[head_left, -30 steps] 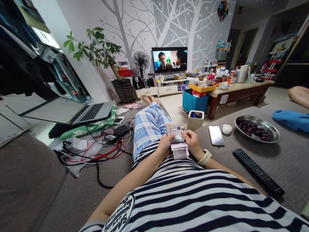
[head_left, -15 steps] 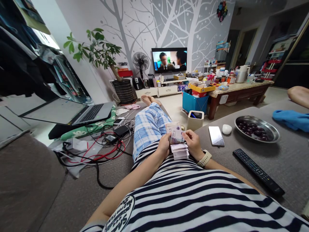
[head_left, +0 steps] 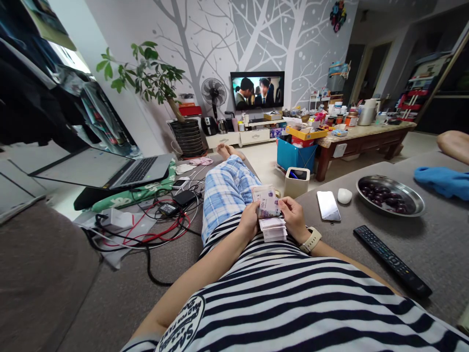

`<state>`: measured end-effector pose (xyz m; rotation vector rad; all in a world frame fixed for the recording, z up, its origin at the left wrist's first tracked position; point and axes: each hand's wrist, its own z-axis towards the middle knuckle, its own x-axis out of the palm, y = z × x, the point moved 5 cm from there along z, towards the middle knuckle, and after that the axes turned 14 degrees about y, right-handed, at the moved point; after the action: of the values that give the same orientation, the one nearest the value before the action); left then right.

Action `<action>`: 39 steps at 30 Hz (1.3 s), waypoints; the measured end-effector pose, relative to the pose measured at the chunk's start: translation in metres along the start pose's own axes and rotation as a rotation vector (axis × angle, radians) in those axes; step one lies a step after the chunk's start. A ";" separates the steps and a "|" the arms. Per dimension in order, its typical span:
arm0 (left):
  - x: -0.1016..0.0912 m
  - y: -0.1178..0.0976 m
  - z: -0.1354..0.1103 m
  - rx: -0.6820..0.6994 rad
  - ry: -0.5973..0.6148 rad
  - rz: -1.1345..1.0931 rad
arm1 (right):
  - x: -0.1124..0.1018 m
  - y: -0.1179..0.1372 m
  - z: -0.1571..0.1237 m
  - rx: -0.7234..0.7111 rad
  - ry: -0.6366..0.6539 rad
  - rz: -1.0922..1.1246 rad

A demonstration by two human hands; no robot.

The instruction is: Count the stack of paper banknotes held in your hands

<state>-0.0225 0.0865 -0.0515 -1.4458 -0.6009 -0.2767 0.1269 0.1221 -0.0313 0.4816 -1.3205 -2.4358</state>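
Observation:
Pale purple banknotes (head_left: 268, 203) are held up between my two hands, above my lap. My left hand (head_left: 249, 218) is closed on their left edge. At the right edge, my right hand (head_left: 292, 214) pinches the notes between thumb and finger; a beige watch (head_left: 311, 240) is on that wrist. Below the held notes, a layered stack of lighter notes (head_left: 273, 230) rests against my striped shirt (head_left: 293, 293). How many notes there are cannot be made out.
On the sofa to my right lie a phone (head_left: 328, 206), a white case (head_left: 344, 196), a metal bowl (head_left: 417, 208) of dark round fruit and a remote control (head_left: 392, 260). To my left are tangled cables (head_left: 172, 227) and an open laptop (head_left: 142, 171). A beige bin (head_left: 296, 187) stands beyond.
My hands and the banknotes stay nearly in place, with only a very slight shift of the notes. The television picture has changed.

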 end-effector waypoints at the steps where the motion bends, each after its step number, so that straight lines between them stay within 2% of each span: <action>1: 0.000 0.000 0.000 0.001 -0.003 -0.002 | 0.000 0.000 0.000 0.004 0.002 0.006; 23: 0.001 -0.001 -0.001 0.007 0.003 -0.018 | 0.001 0.001 0.001 0.007 0.032 0.031; 30: 0.005 -0.005 -0.005 0.002 -0.009 0.012 | 0.000 0.002 0.000 -0.004 0.020 0.101; 36: 0.004 -0.004 -0.005 -0.033 -0.037 -0.014 | 0.007 -0.004 0.001 0.043 0.095 0.180; 39: 0.006 -0.005 -0.006 -0.032 -0.022 -0.022 | 0.005 -0.005 0.002 0.042 0.054 0.152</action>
<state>-0.0186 0.0806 -0.0440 -1.4751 -0.6332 -0.2896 0.1211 0.1245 -0.0355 0.4377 -1.3374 -2.2605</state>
